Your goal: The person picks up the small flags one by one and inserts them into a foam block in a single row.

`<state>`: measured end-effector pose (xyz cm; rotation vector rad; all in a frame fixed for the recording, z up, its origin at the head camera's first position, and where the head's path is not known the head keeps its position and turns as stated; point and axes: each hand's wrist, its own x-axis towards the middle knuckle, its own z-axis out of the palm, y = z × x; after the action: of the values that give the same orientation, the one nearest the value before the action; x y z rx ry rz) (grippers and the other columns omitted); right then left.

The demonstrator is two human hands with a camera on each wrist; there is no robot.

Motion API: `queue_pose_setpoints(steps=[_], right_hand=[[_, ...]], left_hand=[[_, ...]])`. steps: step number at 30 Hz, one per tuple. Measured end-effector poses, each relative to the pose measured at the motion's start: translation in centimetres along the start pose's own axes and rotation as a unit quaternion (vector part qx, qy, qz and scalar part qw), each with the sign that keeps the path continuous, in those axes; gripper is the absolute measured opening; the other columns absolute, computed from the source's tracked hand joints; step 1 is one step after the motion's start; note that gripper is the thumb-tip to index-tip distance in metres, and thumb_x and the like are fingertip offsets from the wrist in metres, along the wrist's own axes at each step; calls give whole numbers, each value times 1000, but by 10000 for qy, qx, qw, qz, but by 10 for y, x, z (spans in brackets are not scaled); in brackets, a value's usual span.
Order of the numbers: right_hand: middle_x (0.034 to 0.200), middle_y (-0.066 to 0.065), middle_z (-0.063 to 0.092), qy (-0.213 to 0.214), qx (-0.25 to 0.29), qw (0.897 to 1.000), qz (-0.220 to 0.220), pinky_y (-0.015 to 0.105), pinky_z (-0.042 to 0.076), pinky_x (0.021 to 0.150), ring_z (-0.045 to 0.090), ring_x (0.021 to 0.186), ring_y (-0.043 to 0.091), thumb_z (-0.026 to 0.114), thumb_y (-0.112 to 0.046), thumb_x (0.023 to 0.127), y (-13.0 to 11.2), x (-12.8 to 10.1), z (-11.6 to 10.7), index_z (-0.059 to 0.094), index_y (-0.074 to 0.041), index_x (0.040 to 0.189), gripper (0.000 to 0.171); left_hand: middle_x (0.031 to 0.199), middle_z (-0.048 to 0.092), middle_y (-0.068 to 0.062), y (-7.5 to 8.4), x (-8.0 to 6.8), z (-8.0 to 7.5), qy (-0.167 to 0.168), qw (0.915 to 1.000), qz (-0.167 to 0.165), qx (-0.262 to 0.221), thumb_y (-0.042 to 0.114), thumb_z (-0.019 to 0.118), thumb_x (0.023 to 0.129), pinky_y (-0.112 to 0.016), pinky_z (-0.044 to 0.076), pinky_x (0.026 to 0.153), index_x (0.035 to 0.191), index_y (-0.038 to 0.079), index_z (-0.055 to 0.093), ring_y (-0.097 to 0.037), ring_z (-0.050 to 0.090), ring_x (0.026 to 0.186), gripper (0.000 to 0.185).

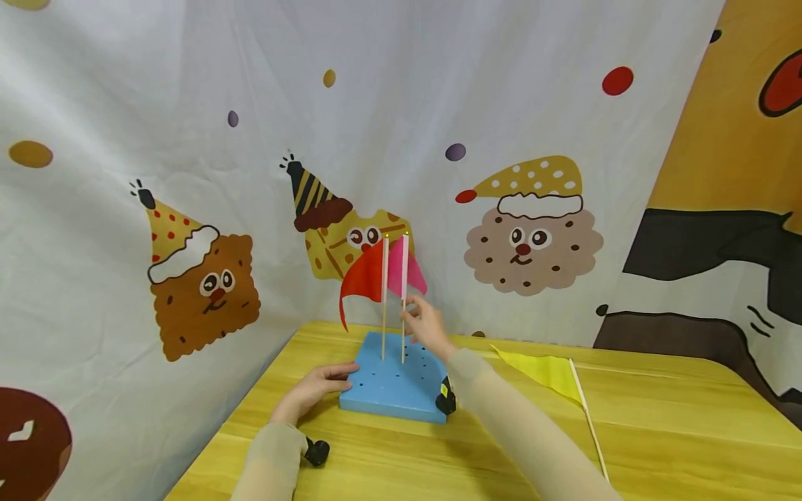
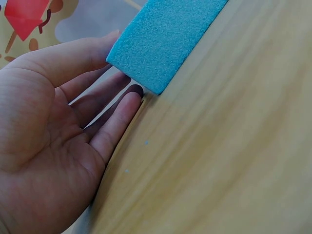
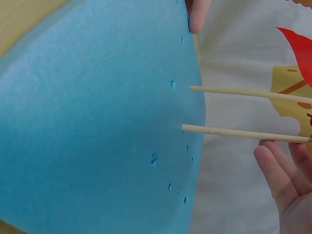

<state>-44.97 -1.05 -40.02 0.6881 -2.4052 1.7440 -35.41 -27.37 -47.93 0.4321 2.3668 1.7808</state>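
Note:
A blue foam board point(image 1: 401, 390) with small holes lies on the wooden table. Two flags stand upright in it side by side: a red flag point(image 1: 366, 275) on the left and a pink flag point(image 1: 396, 268) on the right. My right hand point(image 1: 427, 325) pinches the pink flag's wooden stick point(image 3: 234, 132) just below the cloth. The stick's lower end meets the board's top. At the board's left edge, my left hand point(image 1: 316, 390) rests with loosely extended fingers. In the left wrist view, its thumb point(image 2: 83, 57) touches the board's upper edge; some fingertips are hidden behind the board.
A yellow flag point(image 1: 545, 370) on a white-topped stick lies on the table point(image 1: 514, 445), right of my right forearm. Behind the table hangs a pale curtain point(image 1: 401, 104) printed with cartoon biscuits in hats.

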Motion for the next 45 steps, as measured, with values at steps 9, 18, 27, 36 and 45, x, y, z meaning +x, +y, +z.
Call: queue_pose_setpoints(steps=[9,18,27,36,45], right_hand=[[98,17,66,-31,17,10000,-78,39,57,53,66,78,45,61,-20,98,1,-2,-7,55,-7,126,31],[99,13,68,-57,59,9999,81,45,57,58,70,78,34,64,-25,95,7,-12,-25,58,-6,124,35],[112,21,64,-195,367,9981,461,49,57,72,67,94,41,61,-28,97,20,-50,-86,58,-5,121,34],[110,21,62,127,593,9936,953,49,57,73,67,93,40,60,-32,97,42,-98,-147,55,-2,125,41],[104,16,64,471,324,9886,1393,41,58,67,69,89,37,60,-35,97,58,-141,-197,52,2,130,50]], left_hand=[[149,39,-19,2,4,2,-15,10000,25,-52,16,64,95,-49,34,108,139,3,54,-40,36,135,47],[149,40,-18,5,8,6,-33,10000,50,-37,16,65,95,-50,33,108,138,3,55,-39,35,136,47],[150,38,-19,3,7,2,-31,10000,43,80,16,64,95,-49,35,107,139,4,54,-39,37,134,46],[151,36,-19,-1,1,1,-68,10000,5,-5,17,64,95,-49,34,108,139,4,54,-38,38,134,48],[151,35,-20,-2,3,0,-98,9999,-28,-11,18,64,95,-49,36,107,140,4,53,-39,36,135,48]])
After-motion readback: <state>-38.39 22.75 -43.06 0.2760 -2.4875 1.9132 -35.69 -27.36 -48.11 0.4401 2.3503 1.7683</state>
